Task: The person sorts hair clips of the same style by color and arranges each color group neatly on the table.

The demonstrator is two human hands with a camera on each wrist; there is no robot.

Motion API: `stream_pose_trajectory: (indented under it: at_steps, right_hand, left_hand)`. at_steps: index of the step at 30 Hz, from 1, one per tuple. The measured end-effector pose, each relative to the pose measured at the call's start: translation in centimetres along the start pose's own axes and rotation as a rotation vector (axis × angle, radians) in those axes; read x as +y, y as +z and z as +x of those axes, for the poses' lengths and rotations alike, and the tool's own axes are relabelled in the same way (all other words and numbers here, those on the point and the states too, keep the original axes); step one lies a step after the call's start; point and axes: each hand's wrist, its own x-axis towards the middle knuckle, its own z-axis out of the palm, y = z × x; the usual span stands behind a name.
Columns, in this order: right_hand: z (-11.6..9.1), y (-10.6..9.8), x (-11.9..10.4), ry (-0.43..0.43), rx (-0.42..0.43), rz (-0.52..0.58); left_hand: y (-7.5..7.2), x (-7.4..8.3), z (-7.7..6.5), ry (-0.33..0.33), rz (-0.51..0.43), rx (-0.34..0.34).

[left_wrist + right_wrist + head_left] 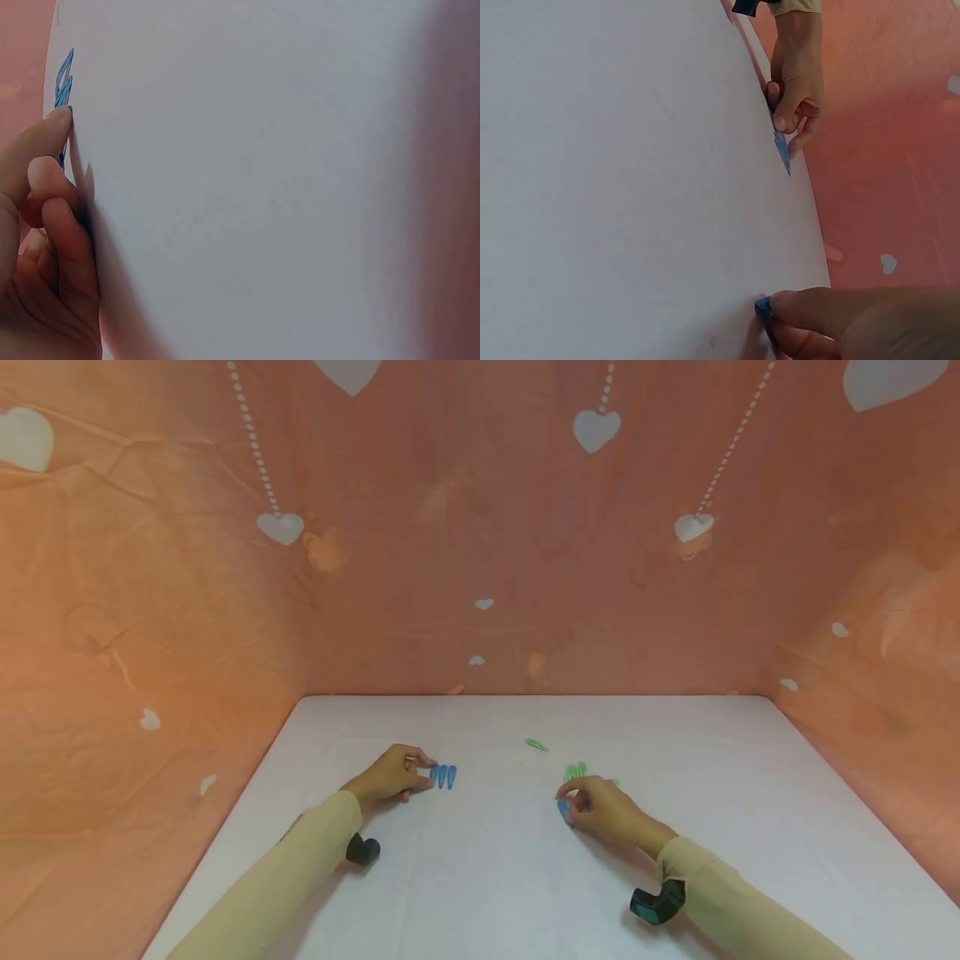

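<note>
Several blue snap hair clips (452, 777) lie side by side in a short row on the white table. At the row's left end my left hand (392, 773) pinches the outermost clip between thumb and index finger, one at each end of it. My right hand (603, 810) holds another blue hair clip (563, 808) by the fingertips, low over the table to the right of the row. In the right wrist view this held clip (763, 304) shows at the fingertips, partly hidden by them.
Just beyond my right hand lie green hair clips (576, 770), close together, with another green clip (615, 782) partly hidden behind the hand. A single green clip (536, 744) lies farther back. Orange cloth walls (525, 568) with white hearts border the table (480, 877).
</note>
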Motion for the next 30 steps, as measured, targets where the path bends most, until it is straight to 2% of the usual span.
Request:
stream_pose_trajectory:
  at_steps: [3,9,22,30]
  right_hand:
    - [0.2,-0.1,0.1,-0.042,-0.007,0.03]
    - [1.0,-0.2,-0.1,-0.085,-0.018,0.184]
    - [3.0,0.5,-1.7,-0.055,-0.082,0.441]
    - [4.7,1.1,-2.4,-0.069,-0.087,0.51]
  left_hand:
    - [0.0,-0.1,0.1,0.0,0.004,0.0]
    - [0.1,-0.1,-0.1,-0.013,0.011,0.01]
    - [0.1,-0.1,0.0,-0.011,0.012,0.013]
    - [0.1,0.0,-0.3,0.031,0.045,-0.005]
